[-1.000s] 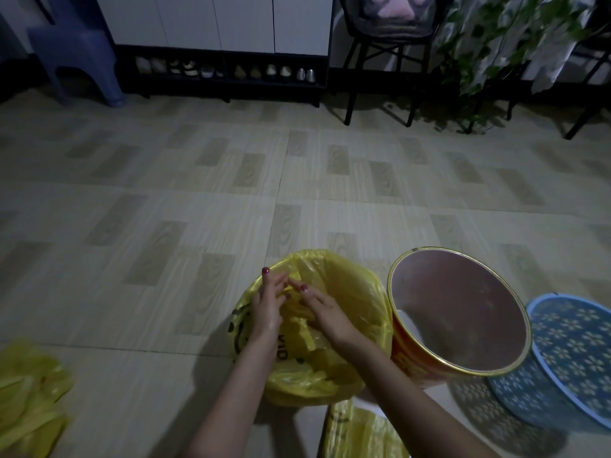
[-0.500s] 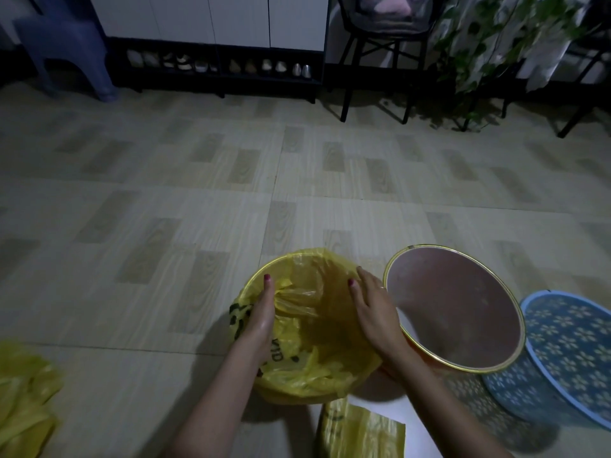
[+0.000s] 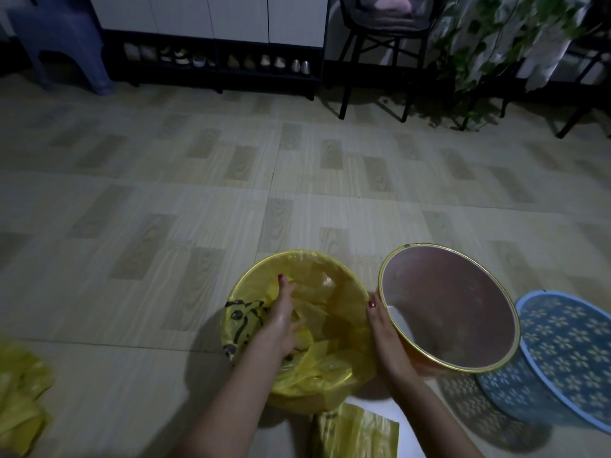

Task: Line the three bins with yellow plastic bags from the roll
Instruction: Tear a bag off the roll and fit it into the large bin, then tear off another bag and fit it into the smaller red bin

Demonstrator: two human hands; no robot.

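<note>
Head view, dim room, tiled wood-pattern floor (image 3: pixel 165 259).

Landmark: round bin lined with a yellow plastic bag (image 3: pixel 299 328), on the floor, bottom centre. Bag is folded over the rim; black print shows on its left outer side.

Left hand (image 3: pixel 281 320) is down inside that bin, fingers spread wide, pressing the bag film against the inside. Not gripping anything I can make out.

Right hand (image 3: pixel 388 345) sits in the gap just right of the lined bin, palm against the outer wall of the orange bin with the gold rim (image 3: pixel 448 320). Thumb lies along the rim's left edge. Fingers are behind the wall, so can't tell whether it grips or only rests there.

Orange bin is just right of the lined bin and tilted, its mouth facing the camera. No bag in it.

Blue bin with white flower cut-outs (image 3: pixel 565 352): right of the orange one, touching or overlapped by it, also tipped toward the camera and unlined.

Flat yellow bag piece (image 3: pixel 357 434): just below the lined bin, on a white sheet (image 3: pixel 393 414).

Crumpled yellow bags (image 3: pixel 20 398): well left of the lined bin, at the frame edge.

Beyond the lined bin, at the wall: shoe rack (image 3: pixel 215 61), black chair (image 3: pixel 373 44), hanging green plant (image 3: pixel 479 44), blue plastic stool (image 3: pixel 59 38).
</note>
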